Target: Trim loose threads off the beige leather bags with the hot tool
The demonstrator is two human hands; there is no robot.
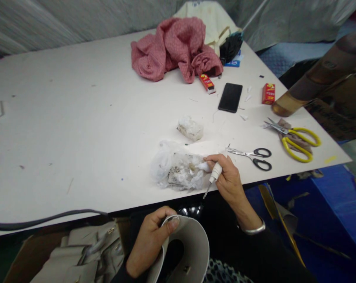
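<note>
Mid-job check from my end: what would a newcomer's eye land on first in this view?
Probably the rumpled pink cloth heaped at the back of the pale table, then the yellow-handled scissors near its right end. Closer in, the left hand grips a curled pale piece below the front edge, while the right hand holds a wrapped-handled tool beside crumpled clear plastic.

Plastic bag (162, 165) on table (77, 129), front-left of phone (230, 97)

Left fingers (162, 212) pinch a curved beige piece (197, 243); right fingers (215, 158) hold a wrapped tool (215, 173).
</note>
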